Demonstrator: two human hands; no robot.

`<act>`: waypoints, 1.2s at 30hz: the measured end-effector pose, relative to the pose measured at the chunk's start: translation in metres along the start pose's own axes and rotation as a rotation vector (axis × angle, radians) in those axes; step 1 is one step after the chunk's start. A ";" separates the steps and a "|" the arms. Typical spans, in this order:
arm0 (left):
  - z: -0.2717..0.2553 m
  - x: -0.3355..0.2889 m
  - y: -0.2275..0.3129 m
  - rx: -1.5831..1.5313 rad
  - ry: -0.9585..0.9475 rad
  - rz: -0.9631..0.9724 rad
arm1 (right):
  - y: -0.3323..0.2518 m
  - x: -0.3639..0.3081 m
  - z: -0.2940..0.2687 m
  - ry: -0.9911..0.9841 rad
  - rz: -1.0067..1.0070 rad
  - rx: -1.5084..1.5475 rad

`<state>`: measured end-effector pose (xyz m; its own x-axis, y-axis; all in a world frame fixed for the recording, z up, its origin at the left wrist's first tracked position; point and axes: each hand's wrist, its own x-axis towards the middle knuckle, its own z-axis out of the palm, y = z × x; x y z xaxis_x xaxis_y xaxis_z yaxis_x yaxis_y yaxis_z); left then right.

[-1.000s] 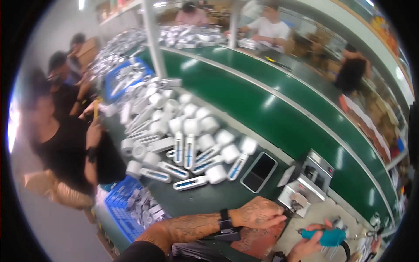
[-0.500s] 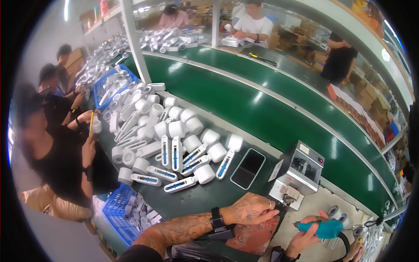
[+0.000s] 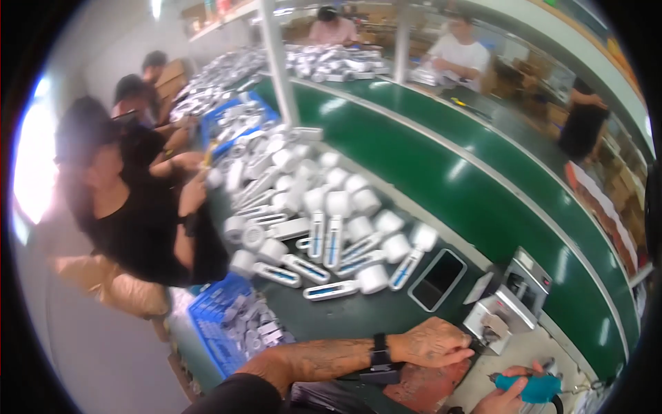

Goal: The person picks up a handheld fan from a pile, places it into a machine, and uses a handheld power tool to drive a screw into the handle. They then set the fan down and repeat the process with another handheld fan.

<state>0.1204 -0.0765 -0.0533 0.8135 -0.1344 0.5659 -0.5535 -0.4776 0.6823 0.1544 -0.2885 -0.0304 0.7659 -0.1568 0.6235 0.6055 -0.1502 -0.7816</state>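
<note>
My left hand (image 3: 431,341) hangs over the near edge of the bench, palm down with fingers curled together, just left of a small metal screw feeder (image 3: 512,310). Whatever the fingers may hold is hidden. In my right hand (image 3: 502,399) is a teal electric screwdriver (image 3: 542,389), its tip pointing left, in front of the feeder. A reddish worn pad (image 3: 424,386) lies below my left hand. Beyond it, several white handles with round heads (image 3: 372,279) lie in a heap, the nearest showing blue strips inside. A dark-screened phone (image 3: 438,279) lies between heap and feeder.
A green conveyor belt (image 3: 441,172) runs behind the bench. At lower left stands a blue basket (image 3: 207,314) of small grey-white parts. A person in black (image 3: 148,228) works close on the left; others sit farther back. A white post (image 3: 277,65) rises behind the heap.
The whole view has swung left, so everything sits farther right and the picture is blurred. My right hand still holds the screwdriver; my left hand stays beside the feeder.
</note>
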 end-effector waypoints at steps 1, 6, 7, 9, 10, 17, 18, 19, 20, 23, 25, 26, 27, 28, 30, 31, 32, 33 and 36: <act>-0.005 -0.003 0.000 0.034 0.012 -0.023 | 0.000 -0.001 0.009 0.014 -0.009 0.059; -0.011 -0.001 0.003 0.089 -0.029 -0.104 | 0.001 -0.003 0.006 -0.016 0.146 0.124; -0.010 0.001 0.004 0.083 -0.034 -0.097 | 0.002 -0.001 0.002 -0.027 0.121 0.136; -0.010 0.003 0.006 0.079 0.026 -0.052 | 0.002 0.000 0.004 -0.020 0.114 0.130; -0.010 0.003 0.007 0.070 0.022 -0.047 | 0.002 0.000 0.003 -0.019 0.109 0.124; -0.012 0.001 0.009 0.055 -0.115 -0.188 | -0.001 -0.003 0.003 -0.002 0.148 0.159; -0.014 0.001 0.010 0.055 -0.131 -0.204 | 0.001 -0.004 0.003 -0.020 0.138 0.159; -0.013 0.002 0.009 0.043 -0.137 -0.193 | 0.002 -0.003 0.002 -0.037 0.125 0.156; -0.013 0.002 0.009 0.041 -0.118 -0.179 | 0.002 -0.003 0.002 -0.028 0.120 0.142; -0.009 0.002 0.004 0.058 -0.084 -0.124 | 0.002 -0.001 0.002 -0.031 0.127 0.139; -0.006 0.002 0.001 0.077 -0.070 -0.087 | 0.003 -0.001 0.000 -0.034 0.134 0.168; -0.005 0.002 -0.001 0.079 -0.059 -0.088 | 0.003 -0.001 0.000 -0.028 0.135 0.160; -0.005 0.002 -0.001 0.080 -0.049 -0.090 | 0.003 -0.002 0.002 -0.027 0.139 0.174; -0.005 0.002 -0.001 0.071 -0.054 -0.084 | 0.003 -0.001 0.003 -0.025 0.139 0.186; -0.004 0.002 -0.001 0.093 -0.060 -0.104 | 0.004 -0.001 0.002 -0.022 0.144 0.186; -0.004 0.002 -0.002 0.089 -0.062 -0.103 | 0.004 -0.001 0.002 -0.029 0.153 0.199; -0.003 0.001 -0.002 0.088 -0.051 -0.095 | 0.002 -0.001 0.003 -0.028 0.154 0.197; -0.003 0.000 -0.002 0.087 -0.039 -0.087 | 0.001 -0.001 0.003 -0.033 0.145 0.185; -0.006 -0.001 0.001 0.089 -0.060 -0.112 | 0.001 -0.003 0.003 -0.040 0.126 0.169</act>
<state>0.1178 -0.0715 -0.0498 0.8801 -0.1264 0.4577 -0.4426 -0.5674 0.6944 0.1537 -0.2855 -0.0329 0.8438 -0.1243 0.5221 0.5295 0.0342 -0.8476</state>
